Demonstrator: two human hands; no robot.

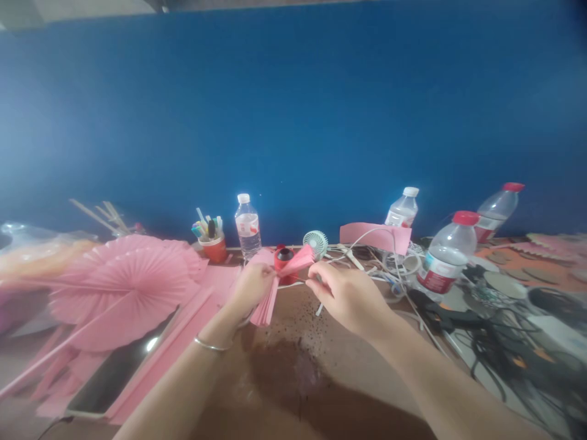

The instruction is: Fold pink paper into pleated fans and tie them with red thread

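Two bare hands meet above a brown tabletop. The left hand, with a silver bangle at its wrist, pinches a pleated pink paper strip near its middle; one end spreads toward the lower edge, the other toward the upper right. The right hand lies just beside the strip, thumb and forefinger close together near a thin, dark line; whether they grip it cannot be told. Behind the strip stands a red, round container with a dark top. Farther back are a clear, white-capped water bottle, an orange-red cup of pens and a pale green round fan. Left: large pink paper rosettes, partly over a dark, flat rectangular object. Right: red-capped clear bottles and tangled black cables.
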